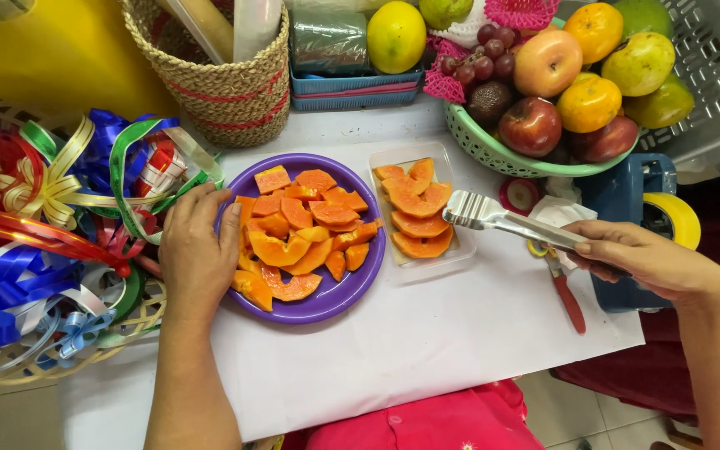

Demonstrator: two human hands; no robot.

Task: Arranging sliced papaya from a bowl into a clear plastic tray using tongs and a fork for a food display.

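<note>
Tongs: I see my right hand (643,258) closed around the handle of the flat-bladed silver metal tongs (502,218); their blades hang over the right rim of the clear tray, pressed near together and empty as far as I can tell.
Left hand: my left hand (197,254) lies flat with fingers spread on the left rim of the round purple plastic plate (327,304), gripping nothing.
Papaya: the cut orange papaya pieces (302,233) with thin green rind fill the purple plate in a loose heap at the middle of the white table (427,342).
Clear tray: the shallow rectangular clear plastic tray (460,250) sits just right of the plate and holds a few curved papaya slices (417,210), overlapping.
Green basket: the round green plastic basket (481,142) at upper right is piled with red apples, oranges, green mangoes, dark grapes and a brown round fruit.
Woven basket: the tan wicker basket (235,92) with red bands stands behind the plate, with rolled sheets in it.
Blue tray: a small blue plastic tray (352,87) behind holds a clear wrapped bundle and a yellow-green citrus fruit.
Ribbons: shiny curled ribbon bows (52,217) in blue, red, green and gold lie heaped at the left.
Tape: a yellow tape roll (681,218) sits on a blue holder by my right wrist.
Red-handled tool: it lies under the tongs on the table; I cannot tell its kind.
</note>
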